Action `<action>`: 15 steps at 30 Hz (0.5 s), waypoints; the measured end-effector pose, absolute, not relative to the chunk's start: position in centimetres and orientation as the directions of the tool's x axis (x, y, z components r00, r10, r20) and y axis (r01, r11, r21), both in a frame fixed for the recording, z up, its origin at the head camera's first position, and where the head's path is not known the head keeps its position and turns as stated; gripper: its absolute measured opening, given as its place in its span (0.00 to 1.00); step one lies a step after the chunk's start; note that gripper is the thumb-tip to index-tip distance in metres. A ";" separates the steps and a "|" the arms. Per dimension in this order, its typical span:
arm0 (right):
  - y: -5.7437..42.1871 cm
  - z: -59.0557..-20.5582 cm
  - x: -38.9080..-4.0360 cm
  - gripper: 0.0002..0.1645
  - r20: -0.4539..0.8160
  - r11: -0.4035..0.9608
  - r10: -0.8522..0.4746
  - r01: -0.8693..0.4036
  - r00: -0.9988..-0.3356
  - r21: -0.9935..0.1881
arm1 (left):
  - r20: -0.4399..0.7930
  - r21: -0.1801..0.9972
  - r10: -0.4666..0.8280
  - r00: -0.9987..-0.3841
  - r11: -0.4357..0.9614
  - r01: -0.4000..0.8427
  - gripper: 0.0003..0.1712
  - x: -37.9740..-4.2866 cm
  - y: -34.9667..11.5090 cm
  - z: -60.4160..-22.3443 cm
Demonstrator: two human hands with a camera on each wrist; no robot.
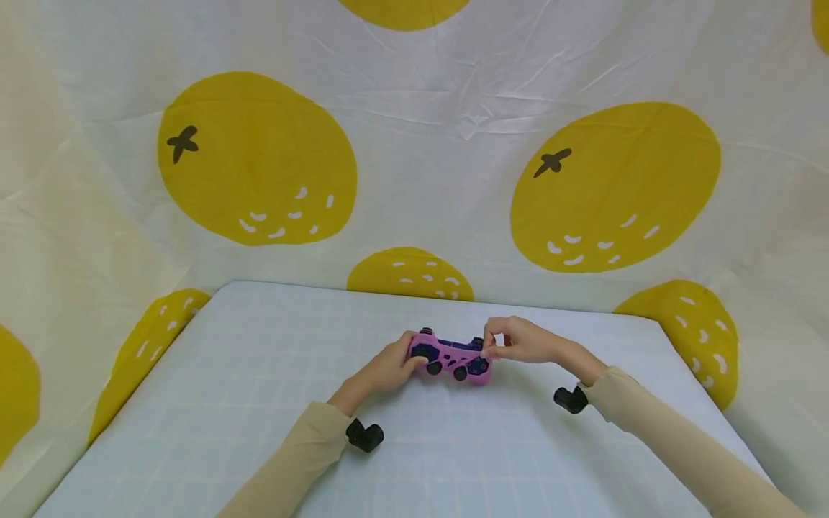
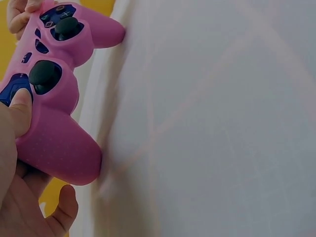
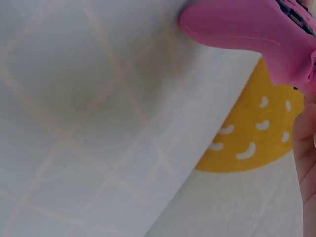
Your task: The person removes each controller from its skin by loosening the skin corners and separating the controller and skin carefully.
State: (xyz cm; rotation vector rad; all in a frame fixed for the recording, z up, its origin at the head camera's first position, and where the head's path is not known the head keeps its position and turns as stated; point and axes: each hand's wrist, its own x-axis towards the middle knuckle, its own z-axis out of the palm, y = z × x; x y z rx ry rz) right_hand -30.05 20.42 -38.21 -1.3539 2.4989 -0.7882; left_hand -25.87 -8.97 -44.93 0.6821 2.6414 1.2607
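A dark blue game controller (image 1: 460,346) in a pink rubbery cover (image 2: 64,143) is held tilted up above the table. Its thumbsticks and buttons show through openings in the cover. My left hand (image 1: 387,367) grips the controller's left end, with the thumb on the directional pad and other fingers behind the handle. At the upper right corner, my right hand (image 1: 527,340) pinches the cover's edge between thumb and bent index finger. Only part of the right hand (image 3: 307,143) shows in the right wrist view, next to the pink cover (image 3: 232,24), so the exact pinch point is hidden.
The table (image 1: 259,446) has a pale cloth with a faint checked pattern. Behind it hangs a white curtain (image 1: 427,158) printed with big yellow fruit. Black wrist cameras stick out below the left sleeve (image 1: 291,453) and the right sleeve (image 1: 673,439).
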 end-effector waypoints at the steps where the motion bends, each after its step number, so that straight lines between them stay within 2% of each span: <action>1: 20.5 -38.3 -29.9 0.05 0.089 0.441 -0.821 -0.725 -0.564 -0.529 | 0.071 0.764 0.457 -0.887 0.547 0.343 0.27 -25.9 -9.0 -44.9; 6: 20.9 -38.4 -29.2 0.04 0.118 0.441 -0.819 -0.747 -0.562 -0.498 | 0.071 0.765 0.462 -0.884 0.544 0.345 0.26 -25.9 -8.9 -44.9; 15: 21.3 -39.1 -28.8 0.12 0.149 0.419 -0.826 -0.770 -0.543 -0.482 | 0.063 0.775 0.451 -0.891 0.541 0.328 0.27 -25.9 -8.9 -45.0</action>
